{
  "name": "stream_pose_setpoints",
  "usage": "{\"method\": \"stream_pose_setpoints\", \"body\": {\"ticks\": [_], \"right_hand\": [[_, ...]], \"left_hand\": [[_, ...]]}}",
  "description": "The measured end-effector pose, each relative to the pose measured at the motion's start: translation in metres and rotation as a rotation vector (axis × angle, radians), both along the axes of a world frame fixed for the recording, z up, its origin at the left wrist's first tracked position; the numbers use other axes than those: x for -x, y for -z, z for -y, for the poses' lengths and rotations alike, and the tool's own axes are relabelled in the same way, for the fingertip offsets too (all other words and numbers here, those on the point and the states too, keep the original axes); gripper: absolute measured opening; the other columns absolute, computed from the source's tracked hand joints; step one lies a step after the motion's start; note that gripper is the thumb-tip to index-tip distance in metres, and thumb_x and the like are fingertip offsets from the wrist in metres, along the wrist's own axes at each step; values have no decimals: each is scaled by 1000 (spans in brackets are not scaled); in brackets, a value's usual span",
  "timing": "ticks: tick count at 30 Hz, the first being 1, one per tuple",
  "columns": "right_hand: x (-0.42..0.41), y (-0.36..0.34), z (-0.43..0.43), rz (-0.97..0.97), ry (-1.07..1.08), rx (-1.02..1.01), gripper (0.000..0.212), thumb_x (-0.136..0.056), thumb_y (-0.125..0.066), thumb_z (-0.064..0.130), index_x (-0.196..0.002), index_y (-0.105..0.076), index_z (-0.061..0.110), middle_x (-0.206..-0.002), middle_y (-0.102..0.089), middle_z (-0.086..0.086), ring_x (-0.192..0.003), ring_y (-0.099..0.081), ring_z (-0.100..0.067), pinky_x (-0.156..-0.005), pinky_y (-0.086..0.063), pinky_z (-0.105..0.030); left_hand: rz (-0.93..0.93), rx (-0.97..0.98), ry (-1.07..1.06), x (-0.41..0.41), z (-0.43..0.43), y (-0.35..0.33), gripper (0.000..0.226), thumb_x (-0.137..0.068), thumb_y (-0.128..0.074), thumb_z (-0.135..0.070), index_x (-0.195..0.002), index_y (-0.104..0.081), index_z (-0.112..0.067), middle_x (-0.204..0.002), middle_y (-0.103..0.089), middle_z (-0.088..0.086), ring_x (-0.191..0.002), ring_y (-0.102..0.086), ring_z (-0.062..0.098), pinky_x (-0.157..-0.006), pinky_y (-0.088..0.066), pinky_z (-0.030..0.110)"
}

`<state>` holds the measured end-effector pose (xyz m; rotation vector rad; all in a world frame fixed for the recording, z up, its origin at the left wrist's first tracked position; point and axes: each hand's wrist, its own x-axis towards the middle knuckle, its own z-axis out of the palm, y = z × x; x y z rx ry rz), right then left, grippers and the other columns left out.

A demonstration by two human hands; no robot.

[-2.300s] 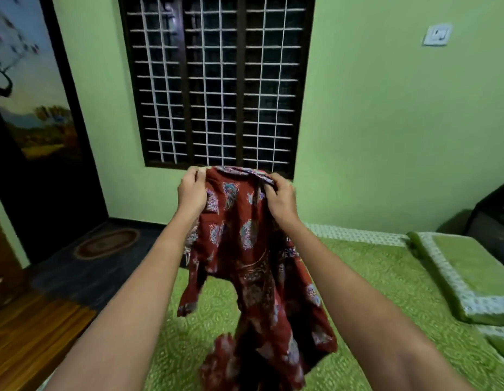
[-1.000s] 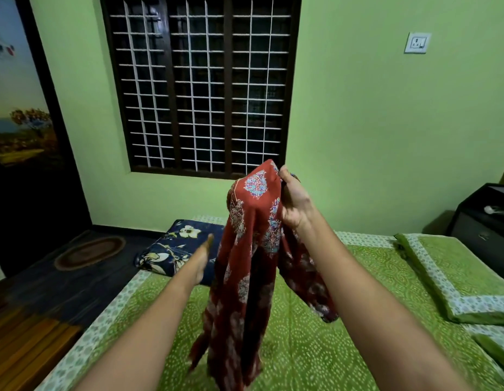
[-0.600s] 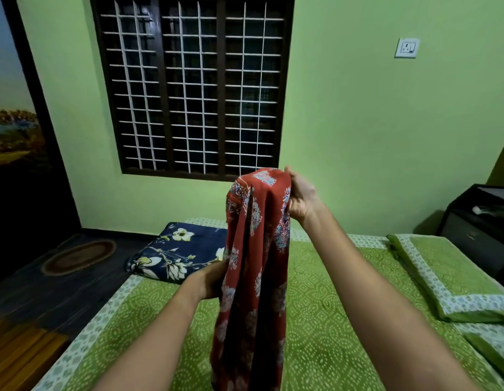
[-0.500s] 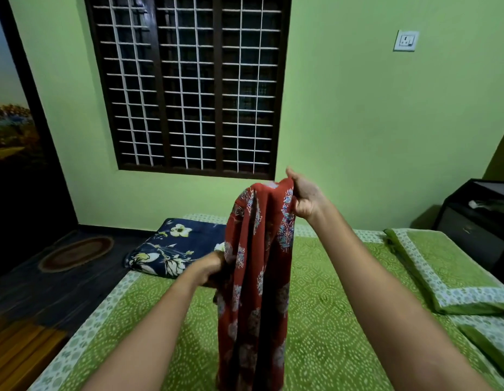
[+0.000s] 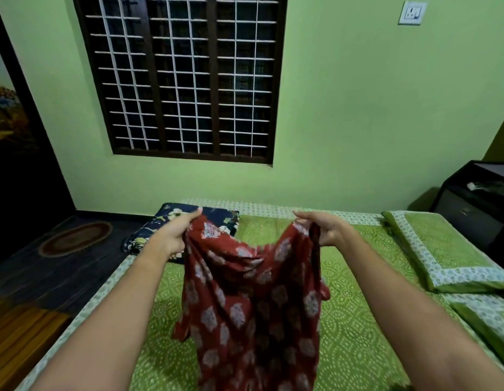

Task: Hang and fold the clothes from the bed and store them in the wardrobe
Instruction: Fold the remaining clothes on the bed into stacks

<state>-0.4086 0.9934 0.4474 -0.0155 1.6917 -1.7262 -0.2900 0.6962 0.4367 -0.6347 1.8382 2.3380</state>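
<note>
A red garment with pale floral print (image 5: 253, 300) hangs spread between both hands over the bed (image 5: 355, 334), which wears a green patterned sheet. My left hand (image 5: 174, 235) grips its top left edge. My right hand (image 5: 324, 230) pinches the top right edge. The cloth sags in the middle and its lower part drops out of the frame's bottom. A folded navy floral cloth (image 5: 214, 218) lies at the bed's far left corner, partly hidden behind my left hand.
Green pillows (image 5: 442, 249) lie at the bed's right side. A dark cabinet (image 5: 482, 201) stands in the right corner. A barred window (image 5: 186, 77) fills the green wall ahead. An oval mat (image 5: 76, 238) lies on the dark floor at left.
Half a second ago my right hand held the garment up bunched, my left hand lower on it. Now both hands are lower and wide apart, with the garment spread between them.
</note>
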Motion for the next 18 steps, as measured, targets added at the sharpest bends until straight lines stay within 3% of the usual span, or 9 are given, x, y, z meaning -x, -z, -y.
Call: {"method": "stream_pose_setpoints", "body": {"ticks": [2, 3, 5, 7, 9, 11, 14, 16, 18], "right_hand": [[2, -6, -8, 54, 22, 332, 31, -60, -84, 19, -75, -59, 8, -66, -65, -8, -59, -65, -21, -61, -57, -29], [0, -8, -9, 54, 38, 375, 25, -63, -80, 17, -78, -62, 7, -72, -67, -10, -64, -67, -22, -63, -58, -32], [-4, -3, -6, -26, -9, 15, 10, -78, -70, 13, -82, -61, 8, -77, -67, -9, -68, -65, -22, -63, -57, -37], [1, 8, -3, -226, 36, -509, 16, -85, -67, 9, -76, -53, 7, -73, -57, -9, -65, -55, -21, -55, -51, -35], [7, 14, 1, -394, 211, -666, 21, -82, -71, 12, -78, -52, 3, -78, -55, -12, -71, -53, -22, -60, -45, -33], [7, 16, 5, -509, 351, -668, 24, -85, -69, 17, -81, -52, 1, -82, -54, -12, -77, -51, -23, -66, -39, -31], [5, 26, 15, -638, 551, -575, 28, -95, -52, 26, -89, -58, -1, -86, -56, -15, -84, -53, -27, -69, -36, -31], [-3, 25, 21, -671, 594, -425, 31, -99, -41, 31, -98, -54, 3, -90, -53, -12, -88, -50, -24, -72, -35, -32], [-4, 22, 16, -681, 502, -258, 28, -101, -38, 33, -88, -49, 10, -82, -48, -8, -79, -48, -20, -65, -37, -29]], "left_hand": [[-108, -94, -123, 6, 4, -1, 19, -95, -51, -25, -86, -57, -10, -66, -69, 5, -55, -66, 16, -57, -55, 28], [-170, -120, -164, 8, 5, -1, 13, -96, -48, -19, -92, -55, -9, -71, -70, 5, -58, -67, 16, -57, -56, 28], [-223, -38, -220, 15, 5, 5, 15, -98, -45, -11, -109, -53, -8, -98, -68, 12, -80, -67, 23, -77, -55, 37], [-201, 349, -267, 23, 9, 12, 14, -96, -45, -9, -99, -59, -6, -106, -63, 20, -95, -60, 28, -87, -47, 40], [-131, 813, -328, 23, 9, 16, 20, -95, -47, -11, -96, -63, 1, -103, -62, 24, -100, -58, 33, -85, -45, 38], [-83, 1081, -432, 18, 2, 14, 29, -98, -42, -12, -105, -58, 11, -112, -55, 33, -105, -54, 42, -87, -41, 41], [-130, 1099, -604, 6, -18, 8, 33, -101, -31, -14, -113, -48, 12, -117, -46, 33, -104, -50, 45, -83, -37, 44], [-175, 994, -712, -3, -29, 0, 34, -103, -26, -19, -113, -45, 7, -100, -55, 28, -93, -53, 41, -68, -33, 36], [-287, 895, -684, -7, -33, -10, 35, -103, -26, -25, -105, -47, 3, -74, -49, 10, -76, -48, 28, -58, -27, 30]]}}
